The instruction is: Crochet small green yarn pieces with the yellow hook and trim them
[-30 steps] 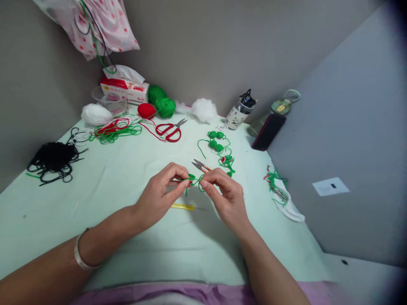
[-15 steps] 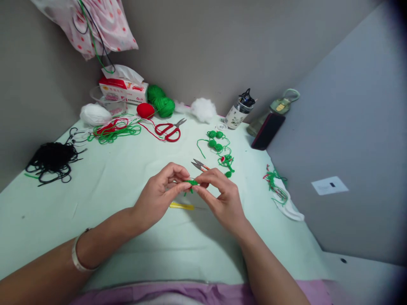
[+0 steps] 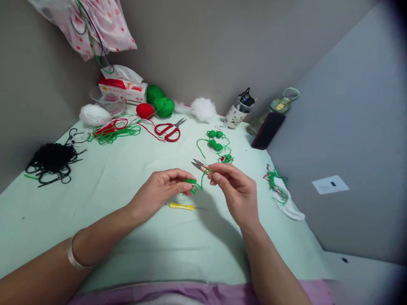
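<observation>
Between the thumb and fingers of my left hand (image 3: 163, 188) is a small green crocheted piece (image 3: 190, 181), partly covered by the fingertips. A strand of green yarn (image 3: 202, 183) runs from it across to my right hand (image 3: 235, 190), whose thumb and fingers are pinched on the strand. A thin light line shows by the right fingertips; I cannot make out whether it is a needle. Just behind these fingers lie thread snips (image 3: 197, 164), blades apart, handles partly hidden. Below the hands, a yellow-handled crochet hook (image 3: 181, 206) rests on the cloth.
Green crocheted balls (image 3: 215, 145) with trailing yarn lie beyond my right hand. Red-handled scissors (image 3: 168, 130), yarn balls (image 3: 164, 107), white stuffing (image 3: 203, 109) and a tissue box (image 3: 122, 91) are farther back. Black cords (image 3: 54, 161) lie left; a phone (image 3: 269, 130) leans on a bottle at right.
My right hand has moved away from the green piece to the right, drawing out yarn. My left hand keeps the piece. More of the crochet hook shows now.
</observation>
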Tool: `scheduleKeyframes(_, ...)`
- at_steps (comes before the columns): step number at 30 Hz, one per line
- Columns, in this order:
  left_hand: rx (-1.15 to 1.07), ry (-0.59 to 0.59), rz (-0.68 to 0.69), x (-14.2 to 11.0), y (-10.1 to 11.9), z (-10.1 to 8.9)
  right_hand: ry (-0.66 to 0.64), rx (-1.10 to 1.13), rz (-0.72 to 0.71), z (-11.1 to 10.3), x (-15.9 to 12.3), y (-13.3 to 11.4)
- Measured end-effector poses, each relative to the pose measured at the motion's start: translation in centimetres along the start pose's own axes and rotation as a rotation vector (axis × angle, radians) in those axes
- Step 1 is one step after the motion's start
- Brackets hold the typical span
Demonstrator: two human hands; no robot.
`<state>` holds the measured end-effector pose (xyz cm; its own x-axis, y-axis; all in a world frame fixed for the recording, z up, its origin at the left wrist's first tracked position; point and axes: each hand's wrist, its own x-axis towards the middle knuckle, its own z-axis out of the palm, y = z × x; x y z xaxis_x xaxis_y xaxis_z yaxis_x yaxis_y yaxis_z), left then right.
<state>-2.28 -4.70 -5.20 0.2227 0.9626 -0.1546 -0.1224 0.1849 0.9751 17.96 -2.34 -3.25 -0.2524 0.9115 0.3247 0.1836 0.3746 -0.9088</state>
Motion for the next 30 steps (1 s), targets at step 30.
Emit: scheduleKeyframes(30, 0.160, -0.024, 0.164, -0.22, 0.24, -0.15, -0.120, -0.451, -0.291, -1.01, 0.37, 0.50)
